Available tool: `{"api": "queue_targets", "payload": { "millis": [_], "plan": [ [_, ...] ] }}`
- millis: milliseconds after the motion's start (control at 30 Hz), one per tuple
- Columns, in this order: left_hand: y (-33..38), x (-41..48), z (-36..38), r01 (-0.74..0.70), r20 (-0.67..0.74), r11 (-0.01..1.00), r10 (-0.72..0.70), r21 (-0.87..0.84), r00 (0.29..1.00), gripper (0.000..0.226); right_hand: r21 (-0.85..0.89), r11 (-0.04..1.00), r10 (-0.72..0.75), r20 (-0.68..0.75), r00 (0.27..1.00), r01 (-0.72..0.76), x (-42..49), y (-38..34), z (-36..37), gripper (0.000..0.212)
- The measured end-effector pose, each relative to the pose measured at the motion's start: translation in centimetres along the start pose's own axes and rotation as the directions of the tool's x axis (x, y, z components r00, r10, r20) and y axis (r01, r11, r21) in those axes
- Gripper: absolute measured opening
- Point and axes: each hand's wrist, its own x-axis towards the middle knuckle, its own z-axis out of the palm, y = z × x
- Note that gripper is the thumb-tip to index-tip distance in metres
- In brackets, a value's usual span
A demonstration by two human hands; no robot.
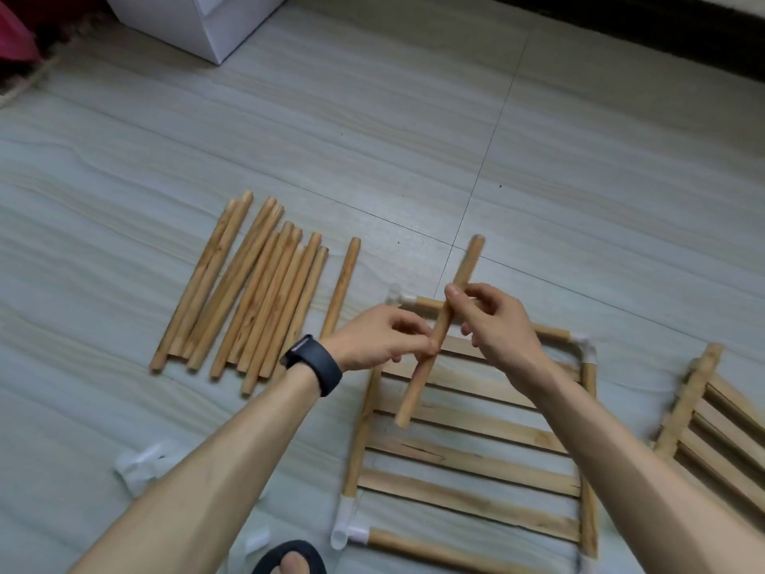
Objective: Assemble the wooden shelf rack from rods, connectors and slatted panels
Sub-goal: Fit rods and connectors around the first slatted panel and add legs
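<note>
My right hand [496,325] curls thumb and fingers round the rod [414,391] a little above its middle. My left hand [381,341] pinches the shaft just below that, fingertips pressed on the wood. The rod hangs over the framed slatted panel [467,470] lying on the floor. It is tilted, its long axis running from a near end over the slats to a far end past the panel's far edge. The white connector [399,298] at the frame's far-left corner sits just beyond my left hand, so I judge that hand the nearer guide, and the rod must swing upright to enter a socket. The rod is pale, round, smooth wood with a blunt end, like the loose rods [256,292] lying left of the panel.
</note>
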Motion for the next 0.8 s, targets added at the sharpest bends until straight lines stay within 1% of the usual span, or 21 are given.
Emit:
{"api": "queue_targets", "payload": {
  "millis": [33,67,133,167,200,233,267,300,367,433,567,667,800],
  "plan": [
    [-0.5,0.1,0.4,-0.034,-0.053,0.988,0.043,0.149,0.998,0.019,-0.013,1.0,-0.028,-0.022,0.999,0.027,0.1,0.0,-0.2,0.024],
    [-1.2,0.1,0.7,-0.044,-0.149,0.963,0.086,0.267,0.985,0.024,-0.013,0.999,-0.053,-0.048,0.997,0.052,0.2,0.0,-0.4,0.022],
    [-3.1,0.0,1.6,0.021,-0.39,0.901,0.166,0.433,0.906,0.035,0.008,0.996,-0.085,-0.132,0.988,0.087,0.4,-0.4,-0.7,0.02],
    [-4.3,-0.1,2.1,0.086,-0.456,0.865,0.174,0.495,0.873,0.043,0.003,0.993,-0.113,-0.182,0.977,0.116,0.5,-0.7,-0.8,0.018],
    [-5.5,-0.1,2.9,0.142,-0.465,0.813,0.172,0.565,0.868,0.053,-0.008,0.988,-0.154,-0.227,0.962,0.157,0.6,-0.9,-0.9,0.015],
    [-6.8,0.0,3.8,0.174,-0.435,0.747,0.168,0.642,0.885,0.061,-0.021,0.979,-0.203,-0.263,0.943,0.205,0.6,-1.2,-1.0,0.012],
    [-8.1,0.2,4.8,0.189,-0.397,0.683,0.16,0.705,0.904,0.067,-0.04,0.967,-0.254,-0.283,0.925,0.253,0.6,-1.5,-0.9,0.009],
    [-9.2,0.4,5.6,0.198,-0.373,0.643,0.148,0.74,0.916,0.071,-0.064,0.954,-0.298,-0.293,0.909,0.292,0.7,-1.8,-0.7,0.007],
    [-10.6,1.0,6.8,0.232,-0.391,0.623,0.131,0.747,0.911,0.073,-0.089,0.936,-0.351,-0.308,0.884,0.34,0.7,-2.2,-0.1,0.004],
    [-11.3,1.5,7.2,0.258,-0.424,0.612,0.14,0.748,0.895,0.074,-0.087,0.926,-0.375,-0.316,0.871,0.367,0.8,-2.5,0.5,0.005],
    [-11.6,1.8,7.4,0.282,-0.435,0.565,0.156,0.776,0.887,0.073,-0.098,0.908,-0.416,-0.323,0.85,0.407,0.8,-2.8,1.2,0.005],
    [-11.5,1.8,7.5,0.292,-0.437,0.565,0.138,0.771,0.889,0.072,-0.093,0.909,-0.414,-0.32,0.852,0.407,1.0,-3.1,1.3,0.004],
    [-11.5,1.8,7.6,0.295,-0.435,0.562,0.13,0.772,0.891,0.073,-0.149,0.898,-0.44,-0.288,0.851,0.414,1.4,-3.4,1.3,0.005]
  ]
}}
